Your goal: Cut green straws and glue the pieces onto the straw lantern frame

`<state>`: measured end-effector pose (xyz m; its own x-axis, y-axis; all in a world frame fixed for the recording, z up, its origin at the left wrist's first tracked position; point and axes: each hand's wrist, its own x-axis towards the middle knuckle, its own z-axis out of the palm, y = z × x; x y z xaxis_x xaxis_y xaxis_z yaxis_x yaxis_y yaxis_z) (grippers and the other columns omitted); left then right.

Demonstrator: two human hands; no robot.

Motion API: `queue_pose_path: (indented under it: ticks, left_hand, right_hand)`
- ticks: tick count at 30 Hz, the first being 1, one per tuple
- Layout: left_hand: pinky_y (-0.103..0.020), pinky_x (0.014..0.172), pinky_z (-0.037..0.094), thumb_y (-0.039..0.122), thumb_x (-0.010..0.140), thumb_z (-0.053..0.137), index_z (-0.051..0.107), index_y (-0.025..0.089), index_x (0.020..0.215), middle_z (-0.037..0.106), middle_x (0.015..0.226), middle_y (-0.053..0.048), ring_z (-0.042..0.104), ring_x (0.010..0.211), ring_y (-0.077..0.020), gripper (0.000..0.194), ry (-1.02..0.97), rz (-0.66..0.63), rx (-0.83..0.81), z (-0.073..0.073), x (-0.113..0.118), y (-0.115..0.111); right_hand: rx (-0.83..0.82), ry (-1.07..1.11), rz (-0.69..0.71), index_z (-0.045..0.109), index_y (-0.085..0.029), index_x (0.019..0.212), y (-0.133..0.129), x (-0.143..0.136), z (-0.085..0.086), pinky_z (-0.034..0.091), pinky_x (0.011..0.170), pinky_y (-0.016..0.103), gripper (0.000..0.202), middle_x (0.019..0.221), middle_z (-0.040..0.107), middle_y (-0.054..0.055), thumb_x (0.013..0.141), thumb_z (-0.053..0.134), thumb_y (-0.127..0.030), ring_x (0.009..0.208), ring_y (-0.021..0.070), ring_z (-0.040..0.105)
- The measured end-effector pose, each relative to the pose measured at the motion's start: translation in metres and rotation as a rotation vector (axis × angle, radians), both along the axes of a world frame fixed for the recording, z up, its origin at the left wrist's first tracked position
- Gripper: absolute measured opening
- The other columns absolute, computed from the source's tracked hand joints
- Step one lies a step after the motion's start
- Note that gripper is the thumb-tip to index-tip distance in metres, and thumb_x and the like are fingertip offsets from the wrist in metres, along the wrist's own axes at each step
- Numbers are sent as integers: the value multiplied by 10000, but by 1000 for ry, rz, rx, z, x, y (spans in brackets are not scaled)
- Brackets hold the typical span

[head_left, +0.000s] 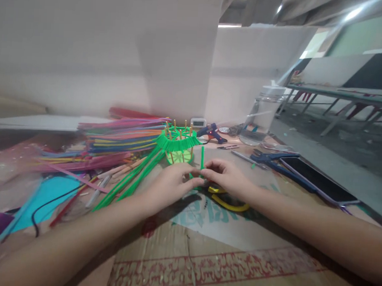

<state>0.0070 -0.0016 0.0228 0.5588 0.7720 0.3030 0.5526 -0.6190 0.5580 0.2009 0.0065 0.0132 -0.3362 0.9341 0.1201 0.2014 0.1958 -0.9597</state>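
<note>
My left hand (176,178) and my right hand (224,175) meet over the middle of the table, fingers pinched. Between them is a green pipe cleaner (202,157), one end of it standing upright above the right fingertips. Just beyond my left hand stands a small round frame (179,142) of thin wooden sticks, its upper part wrapped in green pipe cleaners above a green base. Long green pipe cleaners (134,178) trail from it toward the lower left. Under my right hand lies a tool with yellow handles (229,204), its head hidden.
Bundles of coloured pipe cleaners (120,141) lie at the left. At the back are a small digital timer (198,123), a blue glue gun (212,133) and a clear water bottle (263,117). A blue-handled tool (288,171) lies beside a phone (319,180) at the right edge.
</note>
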Motion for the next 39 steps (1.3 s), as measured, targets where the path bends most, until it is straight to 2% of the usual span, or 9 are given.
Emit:
queue_pose_path:
  ticks: [3, 6, 21, 30, 39]
  left_hand:
    - [-292, 791, 458, 374, 898, 595, 729, 219, 913, 729, 877, -22, 642, 859, -182, 206, -68, -40, 15, -25, 3, 10]
    - [-299, 774, 433, 384, 924, 557, 725, 210, 813, 701, 779, -14, 619, 795, -167, 266, -81, -45, 68, -33, 1, 12]
    - [-278, 710, 406, 330, 931, 535, 661, 197, 702, 626, 664, 18, 581, 700, -140, 293, -119, -70, 87, -27, 0, 9]
    - [-329, 878, 414, 335, 921, 578, 717, 258, 944, 729, 952, 0, 619, 948, -185, 160, -130, -112, 126, -35, -2, 12]
    - [-334, 817, 379, 348, 860, 671, 742, 258, 856, 712, 804, 12, 604, 830, -178, 114, -143, -53, 122, -34, -2, 13]
  right_hand:
    - [-56, 9, -12, 592, -174, 775, -2, -2, -5, 411, 606, 262, 329, 680, 574, -23, 732, 702, -482, 621, 117, 514]
    - [-80, 15, 5, 594, -173, 770, -2, -4, -9, 429, 615, 259, 356, 680, 587, -25, 717, 720, -501, 618, 111, 525]
    - [-164, 74, -62, 662, -185, 767, -5, -2, -9, 488, 666, 286, 280, 672, 645, -26, 655, 785, -410, 629, 118, 584]
    - [-102, 66, -27, 602, -176, 746, -4, 0, -7, 430, 611, 250, 283, 667, 583, -32, 731, 726, -431, 608, 98, 527]
    - [-136, 86, 29, 584, -176, 733, -7, -1, -8, 383, 568, 234, 318, 630, 566, -39, 722, 732, -457, 575, 87, 492]
